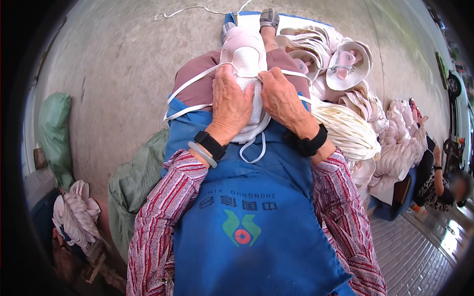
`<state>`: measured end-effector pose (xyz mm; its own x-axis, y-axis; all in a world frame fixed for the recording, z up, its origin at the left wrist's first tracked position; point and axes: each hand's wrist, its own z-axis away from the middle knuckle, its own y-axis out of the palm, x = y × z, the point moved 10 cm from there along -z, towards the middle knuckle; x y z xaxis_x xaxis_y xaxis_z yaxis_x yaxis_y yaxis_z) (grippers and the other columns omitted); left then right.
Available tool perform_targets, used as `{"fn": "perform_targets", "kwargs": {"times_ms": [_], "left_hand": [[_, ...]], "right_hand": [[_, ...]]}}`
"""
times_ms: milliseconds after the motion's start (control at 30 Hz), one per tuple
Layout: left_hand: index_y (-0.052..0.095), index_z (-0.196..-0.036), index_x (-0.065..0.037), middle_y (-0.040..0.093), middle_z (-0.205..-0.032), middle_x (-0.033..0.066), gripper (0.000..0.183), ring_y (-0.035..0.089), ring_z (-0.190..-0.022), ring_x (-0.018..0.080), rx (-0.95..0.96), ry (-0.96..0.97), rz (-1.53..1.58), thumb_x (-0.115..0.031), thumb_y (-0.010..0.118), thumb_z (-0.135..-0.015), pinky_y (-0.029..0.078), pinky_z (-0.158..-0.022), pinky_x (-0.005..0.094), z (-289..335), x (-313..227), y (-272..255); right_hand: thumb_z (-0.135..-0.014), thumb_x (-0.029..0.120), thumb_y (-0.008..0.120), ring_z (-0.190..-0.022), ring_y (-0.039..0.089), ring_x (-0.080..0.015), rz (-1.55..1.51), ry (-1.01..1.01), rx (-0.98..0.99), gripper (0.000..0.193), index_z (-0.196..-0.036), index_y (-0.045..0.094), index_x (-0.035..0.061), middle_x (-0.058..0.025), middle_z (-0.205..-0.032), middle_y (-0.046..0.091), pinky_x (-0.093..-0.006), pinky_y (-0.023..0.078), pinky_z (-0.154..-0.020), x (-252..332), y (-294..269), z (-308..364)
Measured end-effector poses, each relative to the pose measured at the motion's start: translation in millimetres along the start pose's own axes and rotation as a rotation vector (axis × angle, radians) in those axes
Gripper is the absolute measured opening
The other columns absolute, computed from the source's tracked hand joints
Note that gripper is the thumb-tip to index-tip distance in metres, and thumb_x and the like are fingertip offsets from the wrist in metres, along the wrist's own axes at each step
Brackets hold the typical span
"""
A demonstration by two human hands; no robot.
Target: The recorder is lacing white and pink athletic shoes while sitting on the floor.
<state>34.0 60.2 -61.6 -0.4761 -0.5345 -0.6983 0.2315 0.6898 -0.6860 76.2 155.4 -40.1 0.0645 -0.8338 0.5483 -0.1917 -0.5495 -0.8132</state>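
Observation:
A pale pink and white shoe upper (pixel 247 58) lies on my lap, its toe pointing away from me. A white shoelace (pixel 190 85) runs through it and loops out to both sides. My left hand (pixel 231 101) is closed on the upper's left edge, its thumb lying over the mesh tongue. With pinched fingertips, my right hand (pixel 282 98) grips the opposite edge beside the lace holes. Lace strands pass close to both hands; whether the fingertips also pinch the lace is hidden. Another lace loop (pixel 254 153) hangs over my blue apron (pixel 237 192).
Stacked shoe uppers (pixel 348 64) and a bundle of white laces (pixel 345 130) lie at my right. Green sacks (pixel 136 182) and more uppers (pixel 79 212) stand at left. A loose white cord (pixel 190 7) crosses the floor ahead. Another person (pixel 439 187) sits at far right.

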Motion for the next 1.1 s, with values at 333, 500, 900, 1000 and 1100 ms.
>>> {"fn": "perform_targets", "kwargs": {"times_ms": [333,500,900,1000,1100], "left_hand": [[0.026,-0.132,0.009,0.034,-0.131,0.0296,0.065,0.036,-0.124,0.0423,-0.089,0.005,0.057,-0.013,0.063,-0.083,0.029,-0.105,0.0433,9,3,-3],[0.027,-0.133,0.007,0.035,-0.133,0.0278,0.064,0.037,-0.124,0.0393,-0.108,0.07,0.107,-0.012,0.063,-0.084,0.03,-0.105,0.0423,12,-2,-15],[0.042,-0.126,0.003,0.044,-0.128,0.0226,0.045,0.045,-0.12,0.0377,0.055,0.124,0.166,0.004,0.053,-0.082,0.037,-0.102,0.0403,13,-8,-38],[0.038,-0.129,0.005,0.042,-0.13,0.0254,0.052,0.042,-0.123,0.0398,0.102,0.121,0.152,0.002,0.053,-0.078,0.035,-0.104,0.0426,4,-12,-36],[0.032,-0.132,0.008,0.039,-0.13,0.0294,0.062,0.038,-0.124,0.0438,0.1,0.243,0.067,0.0,0.056,-0.076,0.032,-0.106,0.0445,11,-12,-30]], "right_hand": [[-0.075,-0.002,0.053,-0.082,0.053,-0.0379,-0.133,-0.109,-0.01,0.024,-0.098,0.052,-0.0044,-0.0203,-0.086,0.05,-0.0422,0.048,-0.07,17,-9,7],[-0.077,0.0,0.053,-0.084,0.055,-0.0383,-0.113,-0.04,-0.049,0.024,-0.101,0.053,-0.0017,-0.0198,-0.089,0.052,-0.0434,0.048,-0.07,9,-9,10],[-0.079,0.001,0.051,-0.078,0.058,-0.0314,0.115,-0.05,0.091,0.029,-0.108,0.048,0.0032,-0.0148,-0.084,0.052,-0.0402,0.048,-0.066,25,-6,5],[-0.078,0.005,0.053,-0.075,0.06,-0.0315,0.273,-0.065,0.108,0.021,-0.099,0.048,0.0055,-0.0147,-0.083,0.054,-0.0396,0.05,-0.062,25,-9,-4],[-0.077,0.008,0.054,-0.064,0.063,-0.0285,0.353,-0.133,0.051,0.016,-0.093,0.05,0.0077,-0.0114,-0.078,0.058,-0.0398,0.05,-0.05,26,4,-4]]}}
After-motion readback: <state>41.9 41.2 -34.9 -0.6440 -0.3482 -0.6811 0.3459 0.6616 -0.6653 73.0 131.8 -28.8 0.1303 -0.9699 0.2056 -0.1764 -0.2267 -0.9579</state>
